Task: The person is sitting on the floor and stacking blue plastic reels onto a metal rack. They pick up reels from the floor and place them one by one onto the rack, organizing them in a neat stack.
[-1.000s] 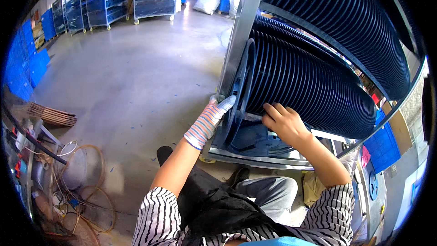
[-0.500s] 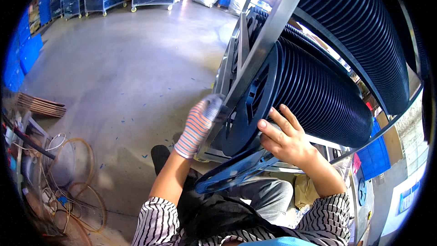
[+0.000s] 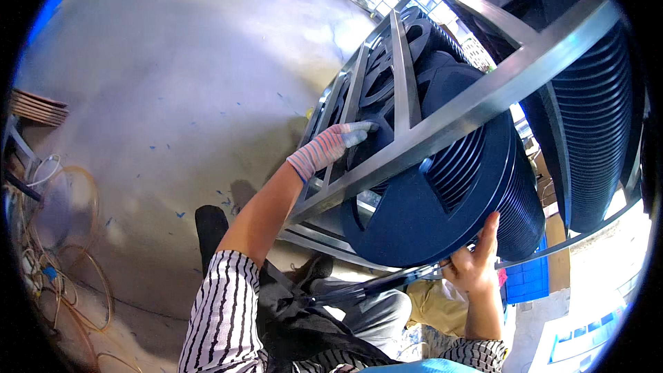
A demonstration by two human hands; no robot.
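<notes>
A long row of black plastic reel discs [image 3: 407, 228] with cut-out openings lies on its side in a metal rack [image 3: 456, 121]. My left hand [image 3: 335, 146], in a striped glove with grey fingertips, reaches past the rack's bar. Its fingers are stretched out against the dark discs behind. At the row's lower right rim is my bare right hand [image 3: 478, 266], thumb raised along the edge and fingers curled underneath, partly hidden. Another dark disc [image 3: 373, 287], seen almost edge-on, slants over my lap just below the row.
A second row of black discs [image 3: 590, 145] stands at the right. Coiled hoses [image 3: 93, 249] and stacked brown cardboard [image 3: 40, 108] are at the left. A blue crate [image 3: 528, 278] sits beyond my right hand. Blue scraps dot the grey floor [image 3: 166, 76].
My view has shifted toward the rack. My left hand has gone from the bar to the discs behind it. My right hand has moved from the row's side down to the lower rim.
</notes>
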